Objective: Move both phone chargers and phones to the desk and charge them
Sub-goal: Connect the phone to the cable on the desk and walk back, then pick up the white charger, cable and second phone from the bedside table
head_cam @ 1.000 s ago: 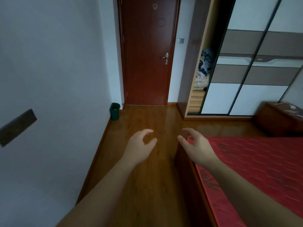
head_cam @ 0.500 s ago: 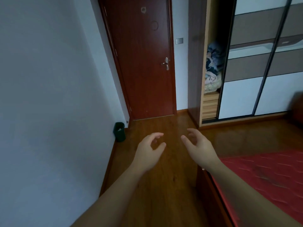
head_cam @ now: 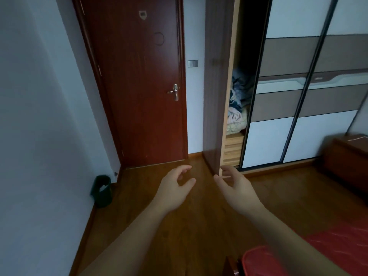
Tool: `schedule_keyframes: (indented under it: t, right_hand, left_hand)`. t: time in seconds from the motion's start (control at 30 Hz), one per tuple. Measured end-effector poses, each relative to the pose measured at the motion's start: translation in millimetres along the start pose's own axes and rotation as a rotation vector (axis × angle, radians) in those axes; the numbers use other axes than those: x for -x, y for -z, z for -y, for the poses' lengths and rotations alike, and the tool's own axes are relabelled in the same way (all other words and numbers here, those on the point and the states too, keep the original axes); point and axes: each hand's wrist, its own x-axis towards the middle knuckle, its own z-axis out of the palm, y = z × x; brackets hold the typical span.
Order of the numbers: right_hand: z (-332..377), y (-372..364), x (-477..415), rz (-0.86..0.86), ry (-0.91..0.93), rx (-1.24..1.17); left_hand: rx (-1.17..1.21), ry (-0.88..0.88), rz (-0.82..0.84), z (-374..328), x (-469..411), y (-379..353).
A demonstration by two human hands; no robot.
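We see a bedroom from head height, looking forward and down, with the dark red door (head_cam: pixel 139 86) as our landmark. It is shut, and its metal handle (head_cam: pixel 174 92) sits on its right edge.

Both bare forearms reach out below the door. The left hand (head_cam: pixel 173 190) hovers over the wooden floor (head_cam: pixel 179 226), its grip open and empty, fingers loosely curled with thumb and forefinger apart. The right hand (head_cam: pixel 237 188) is just beside it, to the right, its grip also open and empty, palm turned inward.

Left of the door, at the foot of the pale wall (head_cam: pixel 39 116), stands a small dark green bin (head_cam: pixel 101 191). Something pale shows inside it, too small for us to identify.

Right of the door, past a grey wall switch (head_cam: pixel 192 63), stands a wardrobe (head_cam: pixel 298 86) with sliding panels in white and brown. Its leftmost section is open, and inside is a pile of folded bedding (head_cam: pixel 238 108) in blue, pink and pale green, resting on a wooden shelf.

Far right of the door is a dark wooden bedside cabinet (head_cam: pixel 346 162) with a thin pale cable (head_cam: pixel 356 138) on its top. A red bed cover (head_cam: pixel 328 248) fills the lower right corner.

No phone, charger body or desk is in view; we cannot tell whether the cable belongs to a charger.
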Motion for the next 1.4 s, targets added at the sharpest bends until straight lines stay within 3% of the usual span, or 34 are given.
schedule_keyframes:
  t: [0.37,0.7,1.0,1.4]
  right_hand:
    - [28.2,-48.9,-226.6,-0.204,-0.071,0.037]
    - [-42.3,-49.7,-395.9,-0.33,-0.17,-0.037]
    - [-142.4,30.2,-550.8,-0.483,-0.291,-0.161]
    - [-281.9,216.5,-616.4,-0.906,-0.534,0.035]
  left_hand:
    - [0.086,-0.179,0.154,43.5,-262.6,25.4]
    - [0.035,-0.232,0.294,64.2,-451.3,-44.5]
    - [-0.06,-0.312,0.482,5.6,-634.9,-172.2]
    - [0.073,-0.6,0.845,-132.8,-752.2,-441.5]
